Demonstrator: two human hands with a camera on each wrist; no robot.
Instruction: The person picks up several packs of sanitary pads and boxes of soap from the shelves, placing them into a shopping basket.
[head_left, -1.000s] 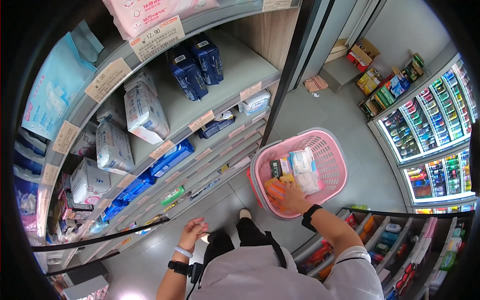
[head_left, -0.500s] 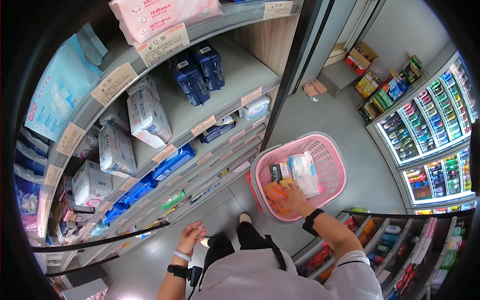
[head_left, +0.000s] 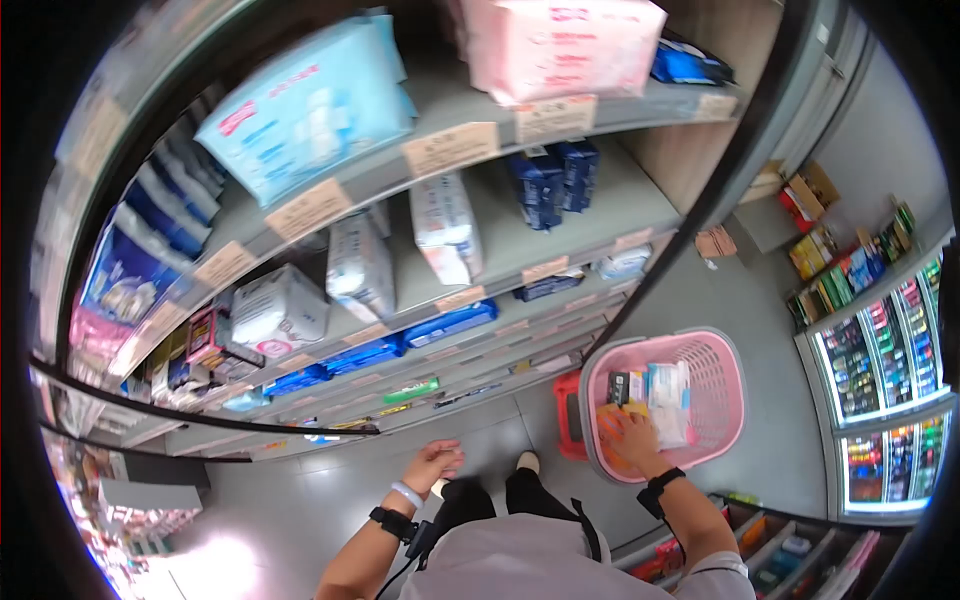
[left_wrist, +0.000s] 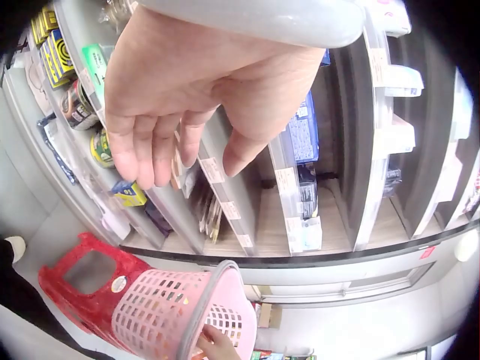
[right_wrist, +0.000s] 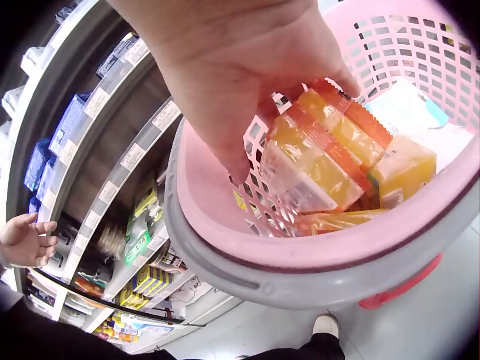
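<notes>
My right hand (head_left: 636,438) reaches down into a pink shopping basket (head_left: 738,385) on the floor. Its spread fingers rest on orange-and-yellow wrapped packets (right_wrist: 315,165). In the right wrist view the thumb stands apart from the packets, and part of the fingers is hidden behind them. Beside the packets lie a yellow pack (right_wrist: 405,172), a dark box (head_left: 626,386) and white packs (head_left: 668,385). My left hand (head_left: 432,463) hangs in the air before the lower shelves, fingers loosely bent, holding nothing.
A shelf unit curves along the left and front, with a light-blue pack (head_left: 310,110), a pink pack (head_left: 570,50) and dark blue packs (head_left: 540,188). The basket's red handle (left_wrist: 90,274) lies toward the shelves. Drinks coolers (head_left: 880,350) stand at right; another shelf is close by my right arm.
The head view has swung left, so shelves and basket appear farther right and lower. The right hand stays on the orange packets in the basket; the left hand still hangs free.
</notes>
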